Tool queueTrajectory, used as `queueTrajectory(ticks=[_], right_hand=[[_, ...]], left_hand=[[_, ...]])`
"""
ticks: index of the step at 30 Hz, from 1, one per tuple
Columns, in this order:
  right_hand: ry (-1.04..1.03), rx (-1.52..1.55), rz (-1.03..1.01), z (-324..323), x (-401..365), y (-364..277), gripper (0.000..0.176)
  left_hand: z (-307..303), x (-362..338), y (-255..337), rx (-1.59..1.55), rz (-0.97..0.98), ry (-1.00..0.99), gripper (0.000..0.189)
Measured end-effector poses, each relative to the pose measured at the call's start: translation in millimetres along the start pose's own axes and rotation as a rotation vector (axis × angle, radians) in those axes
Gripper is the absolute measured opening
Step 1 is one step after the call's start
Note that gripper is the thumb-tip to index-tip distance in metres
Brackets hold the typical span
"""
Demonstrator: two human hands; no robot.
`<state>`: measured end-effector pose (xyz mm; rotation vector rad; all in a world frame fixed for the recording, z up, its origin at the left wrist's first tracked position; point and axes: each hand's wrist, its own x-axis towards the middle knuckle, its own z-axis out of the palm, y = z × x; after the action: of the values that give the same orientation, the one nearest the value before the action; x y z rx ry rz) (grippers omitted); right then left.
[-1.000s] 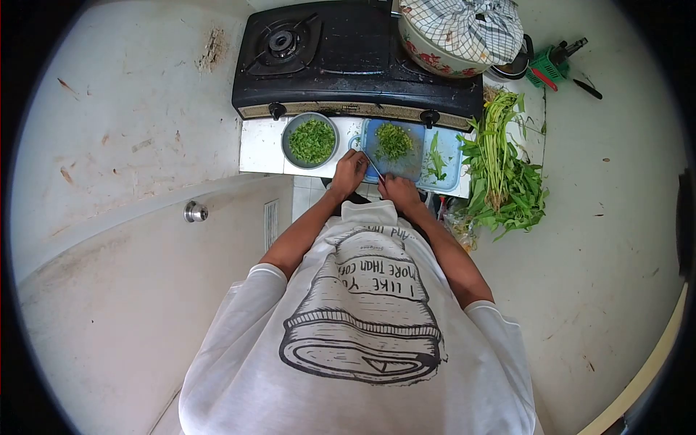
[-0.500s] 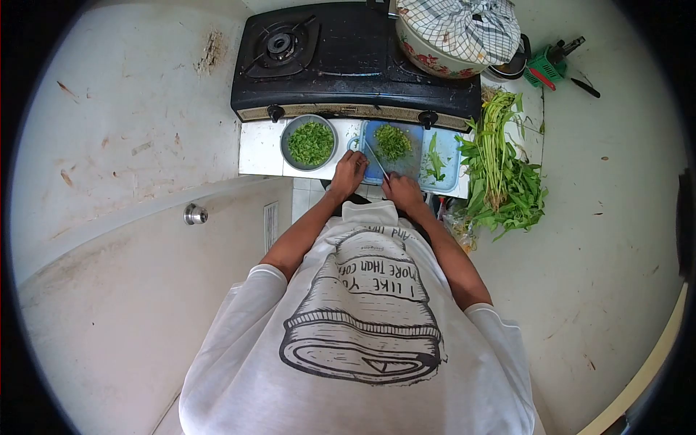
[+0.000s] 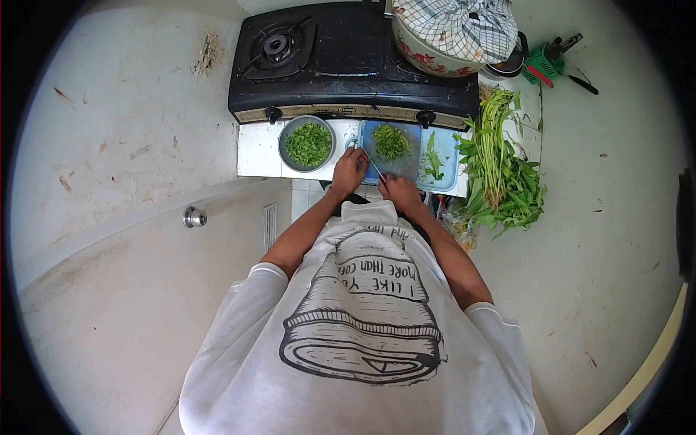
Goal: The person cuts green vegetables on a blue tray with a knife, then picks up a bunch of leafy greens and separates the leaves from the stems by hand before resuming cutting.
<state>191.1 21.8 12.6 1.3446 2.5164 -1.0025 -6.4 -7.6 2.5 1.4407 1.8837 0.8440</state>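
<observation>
A knife point(image 3: 374, 162) is held in my right hand point(image 3: 399, 191), its blade slanting up and left over the blue cutting board point(image 3: 406, 165). Close to the blade tip, at the board's left edge, my left hand point(image 3: 351, 170) has its fingers bent together; whatever they hold is too small to make out. Chopped greens point(image 3: 391, 142) lie in a pile on the board. Left of the board stands a grey bowl point(image 3: 282, 151) of chopped greens point(image 3: 309, 144). A few loose leaves point(image 3: 434, 157) rest on the light blue tray point(image 3: 453, 172).
Behind the board is a black gas stove point(image 3: 348, 43) bearing a flowered pot point(image 3: 428, 59) wrapped in checked cloth point(image 3: 464, 29). Long-stemmed leafy greens point(image 3: 500, 159) lie at the right. Beyond them are a green basket point(image 3: 545, 62) with utensils and a dark-bladed knife point(image 3: 583, 85).
The knife blade has shifted slightly left and its tip is now nearer my left fingers. Both hands otherwise look almost the same, and the whole view has moved slightly.
</observation>
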Motion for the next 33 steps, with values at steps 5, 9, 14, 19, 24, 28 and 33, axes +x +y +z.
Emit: queueTrajectory(ticks=[5,9,14,19,24,28,33], right_hand=[[0.026,-0.011,-0.006,12,6,4,0.043],[0.05,0.004,-0.009,13,13,2,0.044],[0.052,-0.008,-0.036,15,9,8,0.044],[0.047,-0.006,0.007,11,8,7,0.043],[-0.002,-0.02,0.015,5,6,3,0.041],[-0.05,-0.038,0.016,2,5,-1,0.041],[0.035,-0.026,-0.048,16,9,6,0.041]], left_hand=[[1,0,-3,-0.023,0.024,0.0,0.007],[0,0,-3,-0.015,0.048,0.008,0.007],[0,1,-6,-0.023,0.047,-0.001,0.005],[-2,0,-1,-0.059,0.022,-0.007,0.005],[-3,-1,-1,-0.045,0.04,-0.004,0.005],[-3,0,-3,-0.045,0.054,-0.007,0.006],[-5,-2,1,0.035,0.056,-0.049,0.009]])
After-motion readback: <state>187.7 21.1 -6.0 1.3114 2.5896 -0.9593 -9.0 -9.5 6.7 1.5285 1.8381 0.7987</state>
